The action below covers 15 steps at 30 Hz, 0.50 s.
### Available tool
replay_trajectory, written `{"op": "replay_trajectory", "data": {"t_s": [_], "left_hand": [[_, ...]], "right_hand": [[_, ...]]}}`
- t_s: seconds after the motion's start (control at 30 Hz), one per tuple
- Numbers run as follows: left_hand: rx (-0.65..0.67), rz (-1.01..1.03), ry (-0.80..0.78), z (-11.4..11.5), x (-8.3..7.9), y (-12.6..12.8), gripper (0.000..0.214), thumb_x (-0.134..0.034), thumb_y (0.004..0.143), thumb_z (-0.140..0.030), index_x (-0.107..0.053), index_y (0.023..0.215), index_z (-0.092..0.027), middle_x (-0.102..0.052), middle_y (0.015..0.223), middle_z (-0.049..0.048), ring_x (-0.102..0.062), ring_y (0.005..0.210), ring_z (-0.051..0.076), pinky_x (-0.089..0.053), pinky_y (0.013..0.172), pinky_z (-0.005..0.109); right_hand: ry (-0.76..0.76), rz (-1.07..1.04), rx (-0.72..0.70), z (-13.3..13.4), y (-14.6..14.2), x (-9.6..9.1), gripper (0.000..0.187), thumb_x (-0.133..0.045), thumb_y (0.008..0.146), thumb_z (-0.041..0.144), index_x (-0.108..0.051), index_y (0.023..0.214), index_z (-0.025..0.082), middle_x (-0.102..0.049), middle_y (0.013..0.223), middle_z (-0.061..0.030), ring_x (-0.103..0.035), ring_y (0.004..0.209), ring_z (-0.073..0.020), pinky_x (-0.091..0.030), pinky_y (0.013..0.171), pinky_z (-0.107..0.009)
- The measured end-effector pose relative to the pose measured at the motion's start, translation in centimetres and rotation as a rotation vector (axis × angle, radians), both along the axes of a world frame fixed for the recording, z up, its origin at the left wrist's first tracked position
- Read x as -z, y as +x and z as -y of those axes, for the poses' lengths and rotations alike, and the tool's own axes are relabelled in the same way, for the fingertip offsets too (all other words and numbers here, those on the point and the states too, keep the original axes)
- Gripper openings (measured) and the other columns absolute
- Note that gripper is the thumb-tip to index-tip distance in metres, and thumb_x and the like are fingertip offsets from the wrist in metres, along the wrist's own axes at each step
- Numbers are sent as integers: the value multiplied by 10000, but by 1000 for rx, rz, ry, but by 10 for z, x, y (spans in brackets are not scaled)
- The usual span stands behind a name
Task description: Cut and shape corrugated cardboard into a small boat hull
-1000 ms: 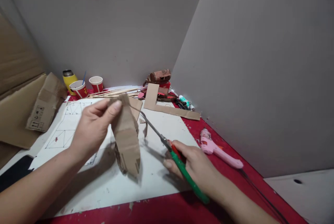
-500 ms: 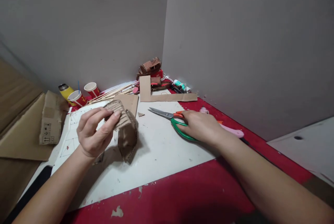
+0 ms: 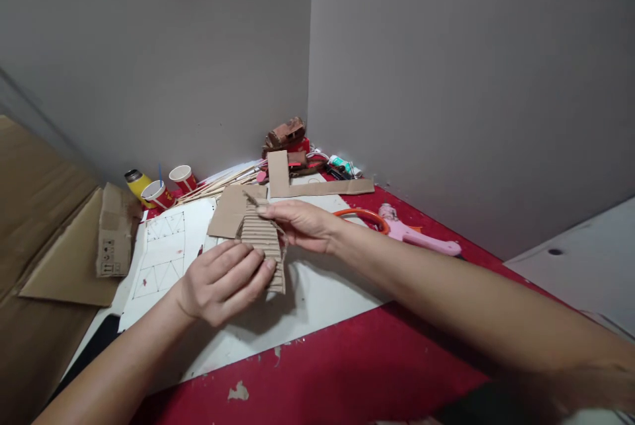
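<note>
Both hands are on a corrugated cardboard piece (image 3: 260,233) with its ridges showing, raised over the white board. My left hand (image 3: 225,279) closes on its lower left side, fingers across the ridged face. My right hand (image 3: 297,223) pinches the upper right edge between thumb and fingers. A torn, curled strip stands up at the top of the piece. Behind my right forearm the scissors (image 3: 370,215) lie on the table; only an orange handle loop shows, and the blades are hidden.
Beyond the hands are a flat cardboard sheet (image 3: 231,207) and an L-shaped cardboard strip (image 3: 322,190). A pink glue gun (image 3: 421,238) lies right. At left are drawn paper (image 3: 163,253), red cups (image 3: 182,178), a yellow bottle (image 3: 137,184), wooden sticks (image 3: 218,184) and a large box (image 3: 44,213).
My right hand has let go of the scissors and moved left to grip the cardboard piece. My left hand has moved right and down, and the piece has turned its ridged face toward me.
</note>
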<state>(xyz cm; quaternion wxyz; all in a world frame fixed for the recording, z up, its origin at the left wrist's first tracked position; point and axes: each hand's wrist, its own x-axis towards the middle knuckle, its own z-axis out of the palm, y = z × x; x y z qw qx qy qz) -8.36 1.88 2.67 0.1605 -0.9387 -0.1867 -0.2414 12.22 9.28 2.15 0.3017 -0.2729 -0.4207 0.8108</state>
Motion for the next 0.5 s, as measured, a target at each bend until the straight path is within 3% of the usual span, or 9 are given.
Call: {"op": "replay_trajectory", "data": {"t_s": [0.07, 0.23, 0.3, 0.37, 0.5], "left_hand": [[-12, -2, -40, -1, 3, -3, 278, -547, 897, -171, -697, 1123, -232, -756, 1032, 90, -704, 978, 234, -571, 886, 378], [-143, 30, -69, -3, 28, -15, 330, -509, 869, -64, -635, 1164, -140, -726, 1110, 147, -664, 1057, 249, -551, 910, 409], [-193, 74, -162, -2, 37, -15, 309, -520, 855, -49, -643, 1123, -142, -736, 1057, 146, -673, 998, 240, -559, 862, 392], [-227, 108, -244, 0, 41, -13, 269, -526, 858, -64, -653, 1078, -153, -739, 990, 139, -679, 910, 223, -561, 788, 362], [-271, 124, -293, 7, 40, -7, 204, -542, 862, -93, -649, 1028, -142, -724, 907, 128, -660, 789, 205, -540, 679, 325]], "right_hand": [[85, 59, 32, -12, -6, 0, 36, -648, 792, 146, -623, 818, 143, -656, 756, -8, -591, 659, -104, -481, 622, -223], [352, 327, 50, -39, -17, 6, 154, -637, 692, 64, -575, 800, 153, -605, 729, 34, -544, 635, -89, -402, 565, -204], [376, 348, 46, -47, -24, 11, 264, -630, 644, 17, -543, 840, 171, -565, 678, 63, -513, 604, -87, -357, 531, -196], [502, 446, 35, -51, -30, 16, 316, -626, 641, 15, -509, 879, 186, -501, 625, 89, -472, 572, -86, -326, 515, -199], [804, 686, -30, -54, -38, 21, 162, -593, 694, 58, -520, 780, 174, -461, 602, 75, -430, 570, -93, -315, 537, -222]]}}
